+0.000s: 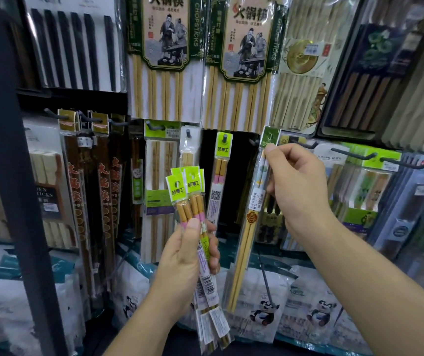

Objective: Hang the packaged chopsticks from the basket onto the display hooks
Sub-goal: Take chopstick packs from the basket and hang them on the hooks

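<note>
1. Left hand [190, 250]: fingers and thumb curled round a bundle of packets [193, 199], gripped at mid-length and held upright, with the lime headers fanned above the thumb. Judged to be reserve stock, kept close so the other hand can draw singles.
2. Right hand [298, 181]: thumb and fingers pinching a single packet [249, 227] just below its green header [269, 136]. The packet slants down and to the left, its free end low over the panda-printed bags [264, 309]. The high grip is judged to steer the header's hole toward a peg.
3. Target hook [253, 143]: a dark peg just left of the header. Whether the hole has caught it cannot be told.
4. Hung packet [222, 160]: same lime header, on its own peg between the two hands. It likely marks the row for this stock.
5. Surroundings: large hot-pot packs [166, 55] above, and bare hooks [354, 154] to the right.
6. Hidden or unclear:
   - The basket is not in view.
   - The number of packets in the bundle cannot be counted, since they overlap.
   - The bundle's lower ends run to the frame edge.
   - The right hand's fingertips lie behind the packet.
   - The label print is too small to read.
</note>
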`<state>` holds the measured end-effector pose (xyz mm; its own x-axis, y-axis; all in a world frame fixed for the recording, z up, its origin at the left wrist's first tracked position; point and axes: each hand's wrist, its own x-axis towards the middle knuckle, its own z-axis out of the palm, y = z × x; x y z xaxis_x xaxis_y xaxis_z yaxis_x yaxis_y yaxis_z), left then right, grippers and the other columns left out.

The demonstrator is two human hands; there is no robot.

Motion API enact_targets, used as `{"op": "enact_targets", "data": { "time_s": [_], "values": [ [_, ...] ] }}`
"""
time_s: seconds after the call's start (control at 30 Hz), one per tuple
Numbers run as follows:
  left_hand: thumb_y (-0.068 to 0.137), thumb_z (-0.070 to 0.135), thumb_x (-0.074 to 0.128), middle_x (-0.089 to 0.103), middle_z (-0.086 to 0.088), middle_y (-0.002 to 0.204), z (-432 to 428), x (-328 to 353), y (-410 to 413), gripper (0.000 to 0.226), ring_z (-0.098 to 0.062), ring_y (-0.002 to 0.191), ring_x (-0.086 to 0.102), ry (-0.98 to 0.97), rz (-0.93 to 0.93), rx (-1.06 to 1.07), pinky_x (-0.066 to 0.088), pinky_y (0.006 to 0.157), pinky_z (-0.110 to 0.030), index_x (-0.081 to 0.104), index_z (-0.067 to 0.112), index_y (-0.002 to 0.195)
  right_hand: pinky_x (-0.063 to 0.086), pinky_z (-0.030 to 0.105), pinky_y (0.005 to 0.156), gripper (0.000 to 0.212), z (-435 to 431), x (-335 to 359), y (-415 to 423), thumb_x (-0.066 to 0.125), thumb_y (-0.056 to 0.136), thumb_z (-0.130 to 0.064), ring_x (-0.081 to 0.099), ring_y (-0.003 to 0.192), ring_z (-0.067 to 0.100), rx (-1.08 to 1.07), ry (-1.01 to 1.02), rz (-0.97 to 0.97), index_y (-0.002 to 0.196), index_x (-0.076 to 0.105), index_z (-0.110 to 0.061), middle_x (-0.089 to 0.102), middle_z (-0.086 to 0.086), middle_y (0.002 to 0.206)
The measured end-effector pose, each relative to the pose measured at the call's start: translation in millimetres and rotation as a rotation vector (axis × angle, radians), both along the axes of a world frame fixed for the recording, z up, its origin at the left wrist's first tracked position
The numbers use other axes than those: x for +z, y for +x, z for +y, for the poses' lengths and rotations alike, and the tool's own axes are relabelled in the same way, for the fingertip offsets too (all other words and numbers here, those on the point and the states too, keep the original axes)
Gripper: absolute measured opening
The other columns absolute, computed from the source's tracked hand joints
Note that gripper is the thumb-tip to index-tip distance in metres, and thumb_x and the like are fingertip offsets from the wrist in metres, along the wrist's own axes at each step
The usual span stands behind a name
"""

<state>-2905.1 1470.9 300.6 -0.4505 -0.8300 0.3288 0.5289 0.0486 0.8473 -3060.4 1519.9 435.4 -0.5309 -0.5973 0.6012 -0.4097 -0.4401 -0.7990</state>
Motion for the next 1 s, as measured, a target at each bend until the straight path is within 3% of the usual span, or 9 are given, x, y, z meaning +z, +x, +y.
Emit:
{"op": "enact_targets", "data": {
  "time_s": [0.2, 0.5, 0.63, 0.8, 1.0],
  "values": [
    [0.085, 0.068, 0.06, 0.057, -0.006, 0.071, -1, -3, -1, 0.05, -0.018, 0.055, 0.052, -0.001, -0.002, -0.007, 0.046, 0.053, -0.03, 0.07, 0.02, 0.093, 0.043, 0.02, 0.05, 0.032, -6, 2, 2, 0.061, 0.101, -0.027, 0.045, 0.056, 0.021, 0.015, 0.064, 0.051, 0.088, 0.064, 0.002, 0.047, 0.01, 0.063],
    [0.086, 0.068, 0.059, 0.057, -0.005, 0.07, -2, -1, 1, 0.047, -0.017, 0.055, 0.052, -0.01, -0.003, 0.001, 0.047, 0.053, -0.029, 0.07, 0.022, 0.091, 0.04, 0.014, 0.045, 0.039, -13, -1, -1, 0.061, 0.101, -0.029, 0.041, 0.056, 0.021, 0.003, 0.136, -0.028, 0.092, 0.061, 0.01, 0.046, 0.012, 0.068],
    [0.087, 0.067, 0.06, 0.058, -0.005, 0.07, -3, -1, 2, 0.047, -0.017, 0.054, 0.053, -0.007, 0.007, -0.001, 0.047, 0.053, -0.031, 0.07, 0.022, 0.092, 0.04, 0.018, 0.046, 0.042, -13, 1, 1, 0.06, 0.102, -0.031, 0.037, 0.057, 0.022, 0.006, 0.13, -0.029, 0.089, 0.056, 0.009, 0.038, 0.008, 0.06],
    [0.088, 0.068, 0.059, 0.058, -0.006, 0.07, -2, -2, 3, 0.047, -0.018, 0.054, 0.053, -0.011, 0.006, 0.008, 0.048, 0.053, -0.032, 0.071, 0.023, 0.091, 0.043, 0.024, 0.066, 0.04, -16, 3, 1, 0.059, 0.102, -0.03, 0.039, 0.062, 0.022, -0.014, 0.124, -0.005, 0.082, 0.055, 0.004, 0.038, 0.005, 0.061],
    [0.088, 0.067, 0.059, 0.058, -0.006, 0.071, -1, 0, 5, 0.047, -0.018, 0.055, 0.053, -0.013, 0.005, 0.001, 0.048, 0.054, -0.031, 0.07, 0.022, 0.093, 0.049, 0.037, 0.069, 0.046, -24, -4, -4, 0.059, 0.101, -0.037, 0.047, 0.063, 0.022, -0.091, 0.173, 0.047, 0.076, 0.056, 0.0, 0.044, 0.008, 0.063]
  ]
}}
